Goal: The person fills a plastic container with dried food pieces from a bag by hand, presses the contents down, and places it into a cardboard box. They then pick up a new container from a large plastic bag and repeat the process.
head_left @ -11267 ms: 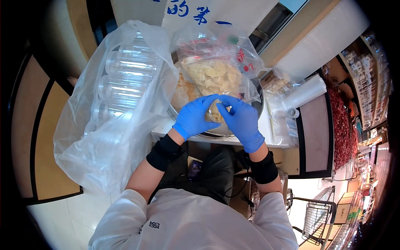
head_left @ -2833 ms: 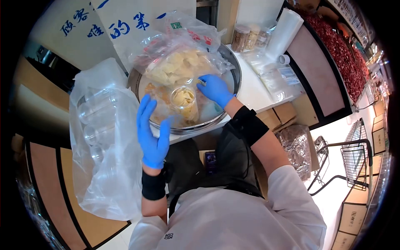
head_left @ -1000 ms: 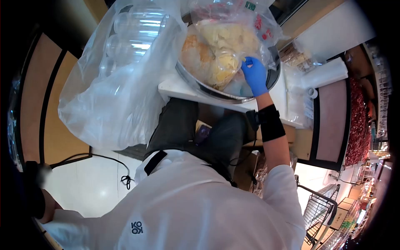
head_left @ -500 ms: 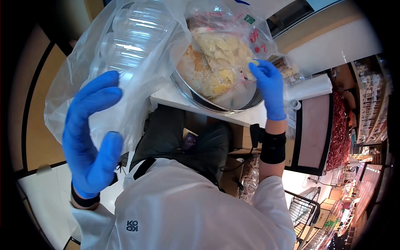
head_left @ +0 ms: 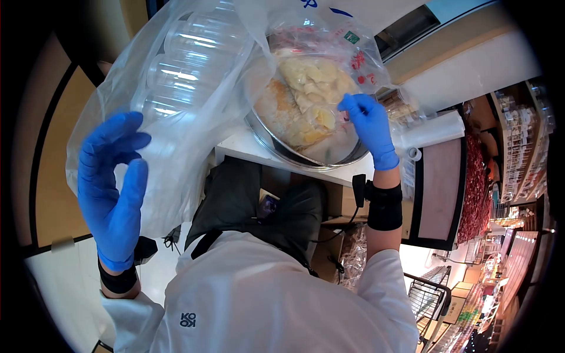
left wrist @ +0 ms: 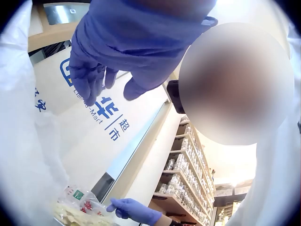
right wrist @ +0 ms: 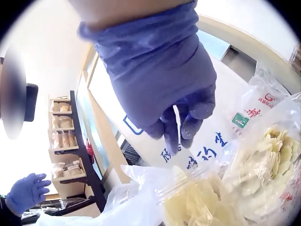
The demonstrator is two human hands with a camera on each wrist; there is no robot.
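My blue-gloved left hand [head_left: 115, 194] is raised in front of the big clear plastic bag [head_left: 176, 170], fingers loosely bent, nothing held. Several clear plastic jars [head_left: 185, 76] lie inside that bag. A clear jar filled with pale yellow slices [head_left: 323, 117] sits tilted in the round metal tray [head_left: 276, 150]; the right wrist view shows the jar of slices [right wrist: 200, 202] close up. My gloved right hand [head_left: 371, 126] hovers at the jar's right, fingers loosely curled, no slice visible in them. Behind the jar lies an open printed bag of slices [head_left: 315, 79].
The tray stands on a white counter [head_left: 226, 147]. To its right are capped jars [head_left: 400, 103], a roll of clear film [head_left: 435, 129] and a tape roll [head_left: 415, 154]. A bin of red dried goods [head_left: 471, 188] and a wire cart [head_left: 429, 294] are farther right.
The left hand came from the far lower left to before the jar bag. The right hand, pinching a pale slice half a second ago, has moved slightly left and down; the slice no longer shows.
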